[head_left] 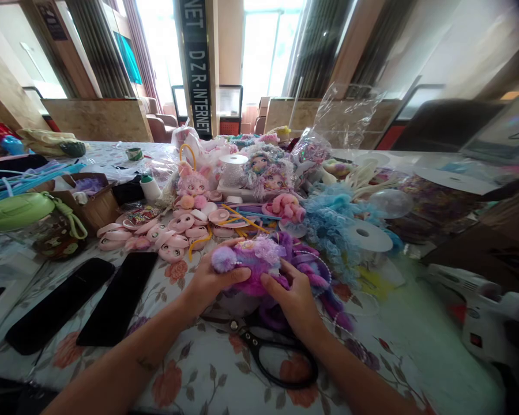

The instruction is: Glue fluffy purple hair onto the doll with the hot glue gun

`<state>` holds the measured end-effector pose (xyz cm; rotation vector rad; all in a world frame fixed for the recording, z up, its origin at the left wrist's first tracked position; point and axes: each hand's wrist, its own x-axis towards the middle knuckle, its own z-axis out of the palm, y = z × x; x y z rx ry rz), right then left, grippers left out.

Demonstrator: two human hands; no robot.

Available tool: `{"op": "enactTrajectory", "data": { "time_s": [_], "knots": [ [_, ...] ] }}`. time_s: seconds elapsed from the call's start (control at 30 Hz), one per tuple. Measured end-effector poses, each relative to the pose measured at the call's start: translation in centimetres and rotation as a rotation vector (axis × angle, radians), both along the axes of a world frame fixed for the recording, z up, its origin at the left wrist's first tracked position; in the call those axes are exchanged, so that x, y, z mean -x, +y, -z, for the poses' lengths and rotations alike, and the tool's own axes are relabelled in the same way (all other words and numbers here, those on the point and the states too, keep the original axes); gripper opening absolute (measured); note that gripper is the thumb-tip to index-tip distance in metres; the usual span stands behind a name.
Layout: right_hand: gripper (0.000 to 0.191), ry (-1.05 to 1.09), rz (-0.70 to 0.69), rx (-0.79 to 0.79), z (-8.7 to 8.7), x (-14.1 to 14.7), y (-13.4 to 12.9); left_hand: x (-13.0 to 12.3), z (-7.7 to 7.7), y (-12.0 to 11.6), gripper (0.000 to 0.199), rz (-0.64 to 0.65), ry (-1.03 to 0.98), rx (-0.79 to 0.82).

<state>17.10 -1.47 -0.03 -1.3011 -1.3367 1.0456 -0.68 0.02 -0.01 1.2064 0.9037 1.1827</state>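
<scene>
A fluffy purple and pink bundle (257, 262) with a lilac pompom (224, 259) is held between my two hands. My left hand (211, 282) grips its left side, the thumb lying across the front. On the right side, my right hand (294, 291) is closed on it, with its thumb pressed against the front. Purple and blue fluffy strands (307, 262) with a string of beads lie behind and right of my right hand. Black-handled scissors (281, 363) rest on the flowered cloth below the bundle, their blades partly in shadow.
Pink doll faces (173, 245) are piled beyond my left hand. Two black phone-like slabs (117, 300) lie at the left. Blue curly yarn (335, 222) and a white spool (369, 235) sit at the right, near a white device (480, 311). A pink-eared doll (194, 185) stands behind.
</scene>
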Motion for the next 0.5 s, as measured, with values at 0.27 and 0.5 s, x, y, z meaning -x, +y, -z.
{"op": "enactTrajectory", "data": {
  "time_s": [0.27, 0.5],
  "knots": [
    [0.058, 0.043, -0.022, 0.021, -0.22, 0.20, 0.26, -0.02, 0.53, 0.26, 0.056, 0.111, -0.049, 0.020],
    [0.062, -0.017, 0.004, 0.039, -0.59, 0.25, 0.13, -0.39, -0.30, -0.27, 0.067, 0.074, -0.003, 0.078]
  ]
}}
